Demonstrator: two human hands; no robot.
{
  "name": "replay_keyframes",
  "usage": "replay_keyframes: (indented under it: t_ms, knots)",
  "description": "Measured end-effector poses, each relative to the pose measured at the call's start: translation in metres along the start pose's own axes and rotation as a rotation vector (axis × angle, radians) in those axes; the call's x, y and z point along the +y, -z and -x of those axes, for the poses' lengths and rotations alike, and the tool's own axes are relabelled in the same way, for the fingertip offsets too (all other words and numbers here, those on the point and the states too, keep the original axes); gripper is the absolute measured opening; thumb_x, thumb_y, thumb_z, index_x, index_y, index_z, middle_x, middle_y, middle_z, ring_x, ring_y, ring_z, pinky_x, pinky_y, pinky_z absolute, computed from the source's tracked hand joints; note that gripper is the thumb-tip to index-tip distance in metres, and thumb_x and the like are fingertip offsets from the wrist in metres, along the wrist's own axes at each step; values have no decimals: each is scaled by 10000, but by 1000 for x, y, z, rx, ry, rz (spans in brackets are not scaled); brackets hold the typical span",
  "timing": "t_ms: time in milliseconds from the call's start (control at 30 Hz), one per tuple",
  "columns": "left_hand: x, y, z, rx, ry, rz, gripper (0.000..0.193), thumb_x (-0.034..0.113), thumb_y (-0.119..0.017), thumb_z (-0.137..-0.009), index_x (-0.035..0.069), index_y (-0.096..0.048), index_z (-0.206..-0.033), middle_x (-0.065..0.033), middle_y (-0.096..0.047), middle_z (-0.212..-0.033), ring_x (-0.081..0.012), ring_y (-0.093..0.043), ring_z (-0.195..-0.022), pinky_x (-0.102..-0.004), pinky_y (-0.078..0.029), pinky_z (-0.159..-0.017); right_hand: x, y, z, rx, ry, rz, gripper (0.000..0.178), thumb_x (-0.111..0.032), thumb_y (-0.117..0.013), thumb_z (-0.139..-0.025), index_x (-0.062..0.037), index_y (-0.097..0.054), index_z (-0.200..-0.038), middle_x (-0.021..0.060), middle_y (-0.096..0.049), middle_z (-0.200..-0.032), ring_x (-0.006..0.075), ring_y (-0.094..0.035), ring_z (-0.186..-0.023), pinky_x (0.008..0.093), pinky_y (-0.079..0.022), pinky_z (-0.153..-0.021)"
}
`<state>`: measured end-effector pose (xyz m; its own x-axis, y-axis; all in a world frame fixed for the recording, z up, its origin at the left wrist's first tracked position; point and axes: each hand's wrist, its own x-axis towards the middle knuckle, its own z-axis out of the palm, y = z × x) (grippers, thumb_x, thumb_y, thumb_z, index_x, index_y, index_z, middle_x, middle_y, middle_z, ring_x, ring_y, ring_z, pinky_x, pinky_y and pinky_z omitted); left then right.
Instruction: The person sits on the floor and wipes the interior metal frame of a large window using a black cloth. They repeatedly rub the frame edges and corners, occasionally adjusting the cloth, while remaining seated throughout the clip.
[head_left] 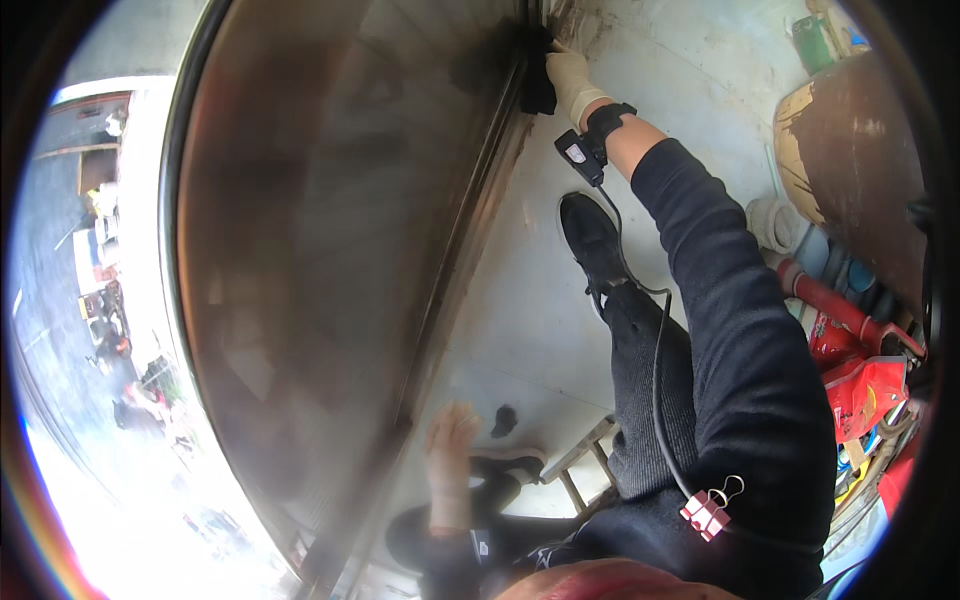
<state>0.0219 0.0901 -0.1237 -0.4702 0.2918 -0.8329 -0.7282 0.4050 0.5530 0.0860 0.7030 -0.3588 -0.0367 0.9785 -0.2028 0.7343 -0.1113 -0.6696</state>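
My right hand (572, 85), in a pale glove, reaches far out at the top of the view. It grips a black cloth (538, 85) against the dark edge strip (470, 210) of a large, brownish, glossy panel (310, 230). Part of the fingers is hidden by the cloth. Lower down, my left hand (452, 440) also wears a pale glove. It is smeared by motion near the lower stretch of that strip, so its fingers do not show clearly. A black device (582, 155) with a cable is strapped to my right wrist.
A worn brown rounded object (855, 170) stands at the right. Below it lie a red pipe (830, 300) and red plastic packaging (868, 395). By my feet are a metal frame (580, 465) and a dark spot (505, 420) on the pale floor. A pink clip (706, 513) holds the cable.
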Motion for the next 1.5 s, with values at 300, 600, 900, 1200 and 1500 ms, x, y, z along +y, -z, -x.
replay_keyframes:
  t_ms: [300, 600, 900, 1200, 1500]
  knots:
    - [3, -13, 3, -61, -93, -247, 415, 216, -539, -1052, -61, -535, -1361, -179, -631, -1272, -266, -626, -1133, -406, -496, -1021, -6, -19, -24, 124, 509, 453, 272, -55, -560, -924, -117, -776, -1077, 225, -734, -886, 402, -687, -831, 502, -505, -947]
    - [-11, -39, 2, -48, 65, 47, 381, 212, -567, -1044, -38, -547, -1331, -229, -627, -1265, -342, -646, -1120, -450, -521, -1011, -4, -51, 71, -121, -156, -275, 690, -121, -505, -882, -6, -281, -1524, 368, -629, -1211, 528, -613, -1131, 495, -475, -1023]
    - [-6, -61, 1, -125, 15, 63, 400, 207, -539, -1051, -53, -518, -1354, -236, -621, -1277, -347, -643, -1126, -449, -515, -1013, 18, -37, 99, -160, -260, -524, 294, -212, -575, -895, 11, -711, -1029, 297, -705, -995, 485, -651, -1037, 496, -526, -883]
    - [-24, -29, 6, -215, -263, -389, 427, 191, -485, -1055, -72, -482, -1392, -260, -577, -1341, -381, -588, -1226, -503, -472, -1081, 2, -33, -31, 89, 33, -152, 515, -231, -492, -930, 3, -515, -1388, 290, -532, -1401, 475, -523, -1276, 470, -448, -1053]
    - [-22, -54, 9, -229, -12, 39, 465, 234, -456, -1070, -59, -467, -1431, -225, -543, -1418, -354, -560, -1268, -508, -423, -1128, 5, -23, 89, -312, 117, 64, 484, -209, -494, -921, -30, -599, -1358, 216, -640, -1316, 398, -602, -1222, 433, -485, -1046]
